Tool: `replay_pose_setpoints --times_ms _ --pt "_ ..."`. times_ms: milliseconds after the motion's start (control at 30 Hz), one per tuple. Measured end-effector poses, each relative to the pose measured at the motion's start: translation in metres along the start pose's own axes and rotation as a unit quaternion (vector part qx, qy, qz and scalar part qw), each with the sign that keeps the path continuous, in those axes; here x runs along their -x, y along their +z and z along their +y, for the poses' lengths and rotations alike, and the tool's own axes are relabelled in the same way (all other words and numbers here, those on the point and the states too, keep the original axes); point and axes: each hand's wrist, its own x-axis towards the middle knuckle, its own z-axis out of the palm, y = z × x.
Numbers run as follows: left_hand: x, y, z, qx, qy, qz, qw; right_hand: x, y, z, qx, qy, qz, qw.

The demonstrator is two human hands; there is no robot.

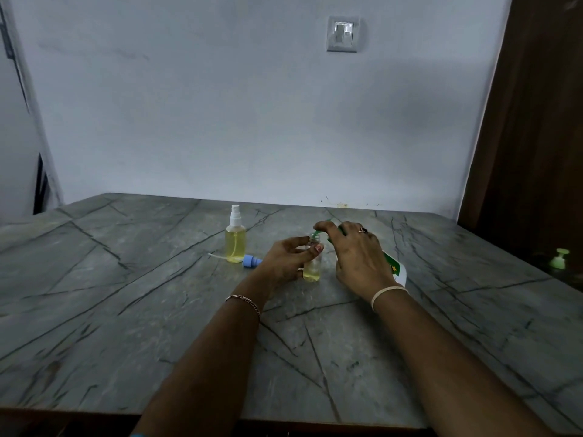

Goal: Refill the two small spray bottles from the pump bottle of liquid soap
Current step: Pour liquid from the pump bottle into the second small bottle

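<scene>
A small clear spray bottle [235,244] with a white spray head stands upright on the grey, dark-veined stone desk [126,310]. It is filled almost to the shoulder with pale yellow liquid, and its dip tube shows through the wall. To its right a second small clear bottle [312,269] stands with its neck open and holds only a shallow layer of the same yellow liquid at the bottom. A blue spray cap [251,261] lies on its side on the desk between the two, and its thin white tube runs left past the base of the fuller bottle.

A white pump bottle [396,268] leans to the left, mostly hidden behind the right hand. Its label is green with a yellow mark, and no writing on it can be read. Whether its base rests on the desk cannot be told.

The left hand [290,260] grips the open bottle, with thumb and fingers curled around its upper half. The right hand [356,253] is closed over the top of the pump bottle, fingers on the pump head. The green spout [318,228] sits just above the open neck.

A chain bracelet [244,299] circles the left wrist and a pale band [388,293] the right. A pale green pump top [559,258] stands far to the right, and a light switch [343,33] is on the wall.
</scene>
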Motion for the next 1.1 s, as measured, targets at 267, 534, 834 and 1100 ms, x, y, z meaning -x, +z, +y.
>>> replay_pose_setpoints --times_ms 267,534,834,1100 --pt "0.0006 -0.0002 -0.0012 0.019 -0.002 0.003 1.000 0.0055 -0.0030 0.0063 0.014 -0.022 -0.002 1.000" --pt "-0.0025 -0.0019 -0.0034 0.013 -0.006 -0.005 1.000 0.0011 -0.0019 0.0004 -0.005 -0.001 -0.002 1.000" --pt "-0.0021 -0.0014 -0.0020 0.019 -0.004 -0.002 1.000 0.0055 -0.0045 0.0063 0.005 -0.017 -0.008 1.000" --pt "-0.0037 -0.0017 -0.0040 0.012 -0.008 0.000 1.000 0.0035 -0.0036 0.0049 0.006 -0.011 -0.012 1.000"
